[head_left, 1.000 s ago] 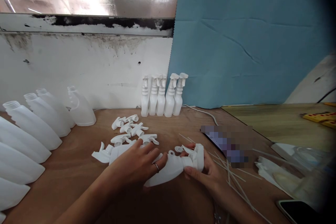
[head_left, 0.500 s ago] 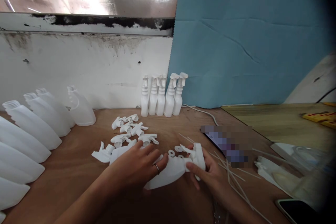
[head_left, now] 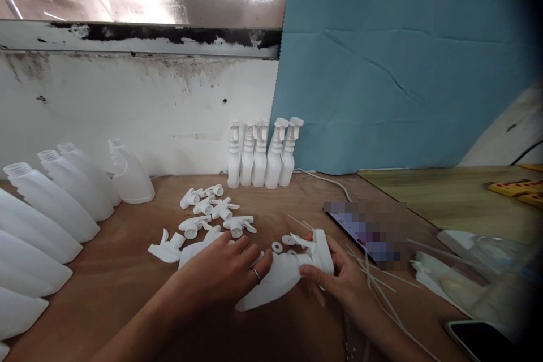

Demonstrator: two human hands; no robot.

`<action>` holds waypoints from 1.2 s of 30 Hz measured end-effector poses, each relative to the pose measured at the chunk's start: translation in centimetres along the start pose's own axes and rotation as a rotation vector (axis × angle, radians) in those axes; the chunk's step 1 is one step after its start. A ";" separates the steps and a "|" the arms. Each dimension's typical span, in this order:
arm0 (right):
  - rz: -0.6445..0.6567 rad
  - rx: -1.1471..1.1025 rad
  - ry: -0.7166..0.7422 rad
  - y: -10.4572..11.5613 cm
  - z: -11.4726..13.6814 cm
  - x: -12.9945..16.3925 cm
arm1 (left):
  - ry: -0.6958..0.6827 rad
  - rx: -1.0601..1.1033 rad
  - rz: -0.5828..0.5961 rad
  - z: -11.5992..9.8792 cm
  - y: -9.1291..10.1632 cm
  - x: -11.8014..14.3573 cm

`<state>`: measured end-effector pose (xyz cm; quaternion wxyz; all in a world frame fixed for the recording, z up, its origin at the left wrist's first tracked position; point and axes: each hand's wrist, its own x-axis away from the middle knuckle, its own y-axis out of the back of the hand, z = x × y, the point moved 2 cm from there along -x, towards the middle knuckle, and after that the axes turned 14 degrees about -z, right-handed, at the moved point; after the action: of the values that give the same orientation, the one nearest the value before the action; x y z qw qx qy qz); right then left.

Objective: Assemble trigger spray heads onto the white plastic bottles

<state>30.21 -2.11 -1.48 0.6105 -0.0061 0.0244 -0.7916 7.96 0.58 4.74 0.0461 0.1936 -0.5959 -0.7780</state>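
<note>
Your left hand (head_left: 220,274) pins the bottle (head_left: 271,283) flat at lower centre while your right hand (head_left: 339,280) grips its trigger head (head_left: 320,249), five finished bottles (head_left: 263,153) behind, loose heads (head_left: 207,212) waiting.

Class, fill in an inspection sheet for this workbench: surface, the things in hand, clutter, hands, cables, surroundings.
Surface: brown wooden table, worn; paler board to the right.
Things in hand: white bottle lying on its side, trigger head at its neck.
Clutter: loose trigger heads, small white rings, thin tubes, open bottles at left, five finished spray bottles at the wall, two phones.
Hands: left hand presses on the bottle body; right hand grips the trigger head.
Cables: white cable behind the finished row.
Surroundings: stained white wall, window above, blue sheet.
</note>
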 end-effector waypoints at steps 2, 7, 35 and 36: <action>-0.025 0.035 -0.009 0.1 -0.1 0.1 | 0.009 0.014 0.013 -0.2 0.1 -0.1; -0.113 -0.078 -0.035 0.2 -0.5 0.3 | -0.004 0.028 -0.005 -0.6 0.4 -0.3; 0.089 -0.352 -0.110 0.2 0.2 1.3 | 0.186 0.319 -0.138 -0.8 0.5 -0.4; 0.099 -0.352 -0.108 0.3 0.1 1.3 | 0.189 0.327 -0.141 -0.9 0.4 -0.4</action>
<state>30.21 -3.43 -1.40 0.6385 -0.1541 0.1301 -0.7427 8.55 -0.23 4.99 0.0152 0.3121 -0.6924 -0.6503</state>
